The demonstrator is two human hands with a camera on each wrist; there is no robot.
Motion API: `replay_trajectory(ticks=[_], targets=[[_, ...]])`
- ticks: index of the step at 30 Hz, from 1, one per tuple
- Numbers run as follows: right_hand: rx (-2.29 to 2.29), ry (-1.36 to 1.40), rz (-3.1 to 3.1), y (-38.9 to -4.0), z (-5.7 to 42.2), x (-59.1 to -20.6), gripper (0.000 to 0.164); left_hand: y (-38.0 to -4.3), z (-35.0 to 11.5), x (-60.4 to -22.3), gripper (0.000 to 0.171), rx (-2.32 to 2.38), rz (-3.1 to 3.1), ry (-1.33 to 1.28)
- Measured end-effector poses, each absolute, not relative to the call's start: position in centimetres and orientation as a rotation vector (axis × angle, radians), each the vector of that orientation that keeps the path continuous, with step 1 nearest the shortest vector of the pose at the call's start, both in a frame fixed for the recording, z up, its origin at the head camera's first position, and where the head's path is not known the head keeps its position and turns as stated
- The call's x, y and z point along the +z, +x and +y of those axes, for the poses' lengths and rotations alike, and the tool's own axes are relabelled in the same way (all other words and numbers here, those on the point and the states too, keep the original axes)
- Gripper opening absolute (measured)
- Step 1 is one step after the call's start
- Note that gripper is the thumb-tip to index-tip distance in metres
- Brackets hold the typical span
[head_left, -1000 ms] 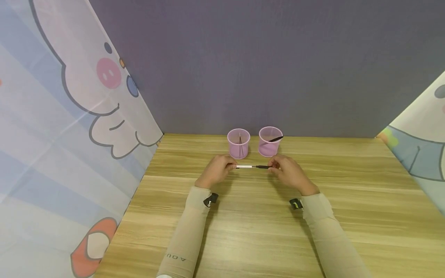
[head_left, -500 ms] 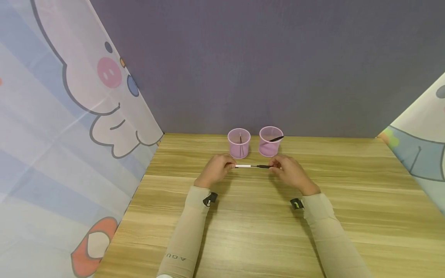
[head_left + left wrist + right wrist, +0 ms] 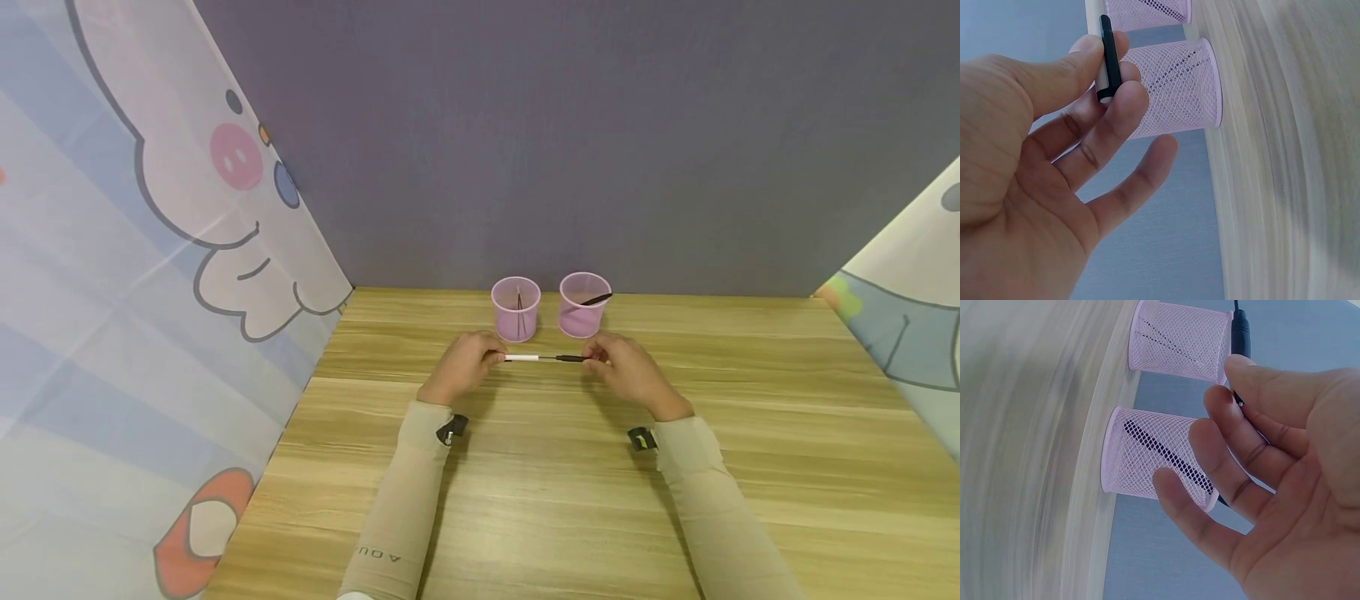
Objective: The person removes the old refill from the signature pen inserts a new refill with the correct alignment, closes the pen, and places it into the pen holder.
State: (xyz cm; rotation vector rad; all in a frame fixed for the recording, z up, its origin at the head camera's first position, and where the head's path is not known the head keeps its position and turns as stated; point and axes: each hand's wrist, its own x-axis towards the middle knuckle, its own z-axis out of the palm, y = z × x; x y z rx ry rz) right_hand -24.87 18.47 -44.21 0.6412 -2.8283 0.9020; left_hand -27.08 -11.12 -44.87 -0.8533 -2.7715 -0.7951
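Note:
My left hand (image 3: 465, 364) pinches the white pen barrel (image 3: 522, 357) between thumb and fingertips; its black clip (image 3: 1110, 59) shows in the left wrist view. Opposite it, my right hand (image 3: 630, 371) pinches the black grip section (image 3: 570, 358) of the pen, and a small tip pokes out below the fingers in the right wrist view. A thin dark refill (image 3: 547, 358) runs between the two parts, which lie in one level line. On both hands the other fingers are spread loosely. The pen is held just in front of two pink mesh cups.
The left pink mesh cup (image 3: 515, 327) holds thin dark rods (image 3: 521, 312). A black pen part (image 3: 597, 299) leans out of the right pink mesh cup (image 3: 579, 325). Both stand near the back of the wooden table (image 3: 540, 483), close to a grey panel (image 3: 570, 150).
My hands have moved slightly apart, the left one leftward and the right one rightward. A longer stretch of the refill now shows between the white barrel and the black grip section.

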Motion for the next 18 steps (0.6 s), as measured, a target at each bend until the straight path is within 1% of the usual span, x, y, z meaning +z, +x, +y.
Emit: replay_trajectory(ticks=[18], targets=[[0.883,0.659,-2.833,-25.09,18.94,-44.36,0.006,-27.36,-11.43,-45.09,0.009,-0.800,-2.767,-0.844]])
